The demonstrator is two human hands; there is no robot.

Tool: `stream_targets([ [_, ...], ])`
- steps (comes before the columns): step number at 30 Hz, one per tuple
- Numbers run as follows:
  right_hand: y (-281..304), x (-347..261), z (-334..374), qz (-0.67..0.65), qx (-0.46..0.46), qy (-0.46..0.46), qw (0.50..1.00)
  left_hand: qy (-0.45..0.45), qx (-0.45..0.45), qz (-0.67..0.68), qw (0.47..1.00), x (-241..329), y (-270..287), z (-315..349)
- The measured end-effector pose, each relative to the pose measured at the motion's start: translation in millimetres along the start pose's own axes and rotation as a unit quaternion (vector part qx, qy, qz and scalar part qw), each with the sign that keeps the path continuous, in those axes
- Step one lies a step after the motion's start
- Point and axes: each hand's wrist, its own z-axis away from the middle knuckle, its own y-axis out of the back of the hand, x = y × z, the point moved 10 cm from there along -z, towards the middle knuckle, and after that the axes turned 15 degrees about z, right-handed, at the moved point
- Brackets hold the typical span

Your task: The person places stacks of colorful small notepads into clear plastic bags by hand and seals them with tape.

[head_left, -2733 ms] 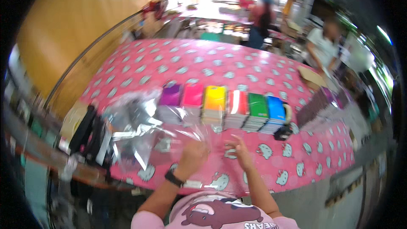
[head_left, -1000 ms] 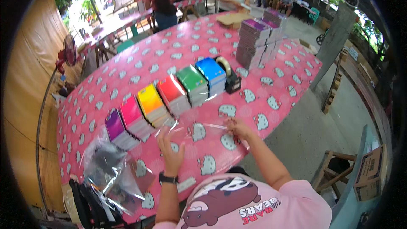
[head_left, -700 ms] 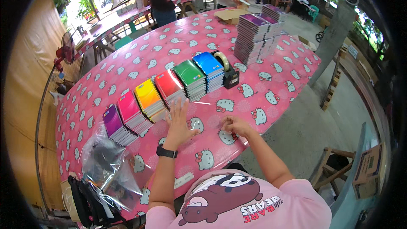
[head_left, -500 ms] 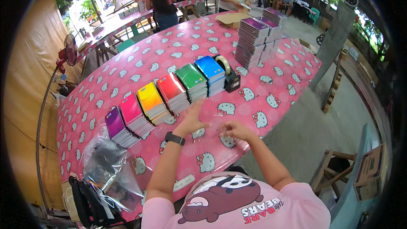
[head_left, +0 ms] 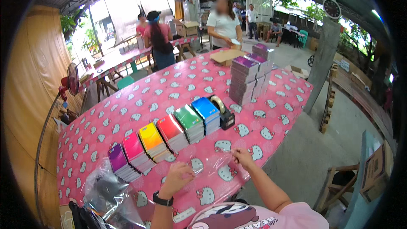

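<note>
A clear plastic bag spans the gap between my hands over the table's near side. My right hand pinches its right end. At its left end, the bent fingers of my left hand close on the plastic, though the fingertips are small and hard to make out. Just beyond lies a slanting row of spiral notebook stacks: purple, pink, yellow, red, green and blue. A black tape dispenser with a roll of tape stands against the blue stack.
Tall purple-topped notebook stacks stand at the far right of the pink patterned table. More clear plastic lies at the near left, by a black bag. A person in white stands beyond the table. A red fan is at left.
The view has tilted up. My hands have moved apart, with the clear plastic now visible between them. My left hand's spread fingers have drawn together.
</note>
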Motion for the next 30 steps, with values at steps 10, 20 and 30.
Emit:
stream_targets([
  [10, -9, 45, -17, 0.37, -0.192, 0.092, 0.904, 0.263, 0.005, 0.145, 0.954, -27, -25, 64],
  [20, -89, -87, 16, 0.487, 0.04, 0.386, 0.782, 0.257, -0.082, -0.253, 0.929, -125, -93, 108],
  [30, -151, 1, 22, 0.652, -0.141, 0.344, 0.661, 0.373, 0.056, -0.329, 0.866, -122, -40, 154],
])
